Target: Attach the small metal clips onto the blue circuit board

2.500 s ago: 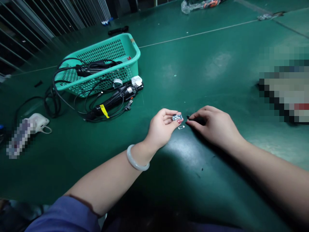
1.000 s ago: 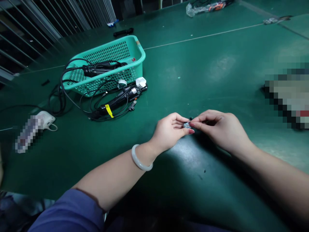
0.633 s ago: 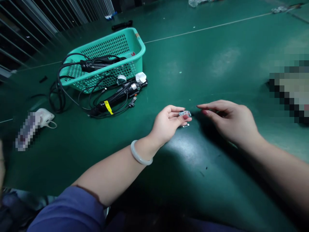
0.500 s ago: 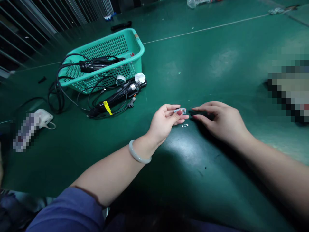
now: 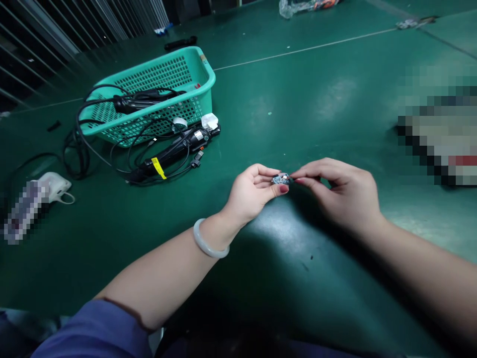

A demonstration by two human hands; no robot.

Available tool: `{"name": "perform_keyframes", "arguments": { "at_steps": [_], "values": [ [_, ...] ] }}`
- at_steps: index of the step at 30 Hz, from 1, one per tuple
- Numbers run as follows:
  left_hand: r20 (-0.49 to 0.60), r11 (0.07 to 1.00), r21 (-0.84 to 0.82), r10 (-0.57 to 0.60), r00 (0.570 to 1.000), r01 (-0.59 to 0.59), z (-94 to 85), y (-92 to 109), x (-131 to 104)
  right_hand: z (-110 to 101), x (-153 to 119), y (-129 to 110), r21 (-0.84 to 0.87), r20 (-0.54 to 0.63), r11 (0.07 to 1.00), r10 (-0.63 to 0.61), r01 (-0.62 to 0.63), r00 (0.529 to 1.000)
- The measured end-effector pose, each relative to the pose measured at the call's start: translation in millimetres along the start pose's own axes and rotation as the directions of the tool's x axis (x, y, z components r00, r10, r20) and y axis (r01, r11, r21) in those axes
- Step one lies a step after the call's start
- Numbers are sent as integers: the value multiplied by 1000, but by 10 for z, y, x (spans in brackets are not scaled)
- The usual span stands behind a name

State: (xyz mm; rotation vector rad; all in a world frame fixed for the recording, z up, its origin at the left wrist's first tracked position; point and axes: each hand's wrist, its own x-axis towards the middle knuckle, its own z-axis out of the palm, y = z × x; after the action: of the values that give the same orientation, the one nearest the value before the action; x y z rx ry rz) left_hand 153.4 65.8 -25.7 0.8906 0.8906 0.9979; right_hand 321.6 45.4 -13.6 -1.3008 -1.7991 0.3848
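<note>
Between the thumb and fingers of my left hand (image 5: 253, 193) is a small circuit-board-like piece (image 5: 281, 179), held just above the green table (image 5: 238, 268). My right hand (image 5: 339, 191) comes in from the right, its thumb and index finger pinched together at the right edge of that piece. A small dark thing seems to lie between those fingertips, too small to make out. A pale bangle (image 5: 209, 240) circles my left wrist.
At the upper left stands a turquoise basket (image 5: 208, 87) holding a black cabled tool (image 5: 139, 102). Another black tool (image 5: 171, 155) with a yellow tag lies before it. A white object (image 5: 57, 186) sits far left, a blurred-out dark-edged item (image 5: 447, 144) at right.
My right hand's fingertips have closed together and reached the piece in my left hand. The small white frame seen below my left fingers no longer shows. The whole view has shifted slightly.
</note>
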Motion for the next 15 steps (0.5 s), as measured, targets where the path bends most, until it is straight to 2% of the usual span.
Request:
{"name": "perform_keyframes", "arguments": {
  "at_steps": [3,7,11,15],
  "values": [
    [5,999,30,11,1000,-11,-2,0,7,4,-27,-19,-30,-13,996,-89,88,996],
    [20,999,36,14,1000,-14,-5,0,13,16,-31,-2,-59,-20,992,-116,114,993],
    [53,999,37,-4,999,2,-8,4,12,29,-17,-7,-49,-10,994,-102,101,995],
    [52,1000,17,-1,999,0,-10,7,8,31,-4,-23,-42,15,998,-35,36,999]
  ]
}}
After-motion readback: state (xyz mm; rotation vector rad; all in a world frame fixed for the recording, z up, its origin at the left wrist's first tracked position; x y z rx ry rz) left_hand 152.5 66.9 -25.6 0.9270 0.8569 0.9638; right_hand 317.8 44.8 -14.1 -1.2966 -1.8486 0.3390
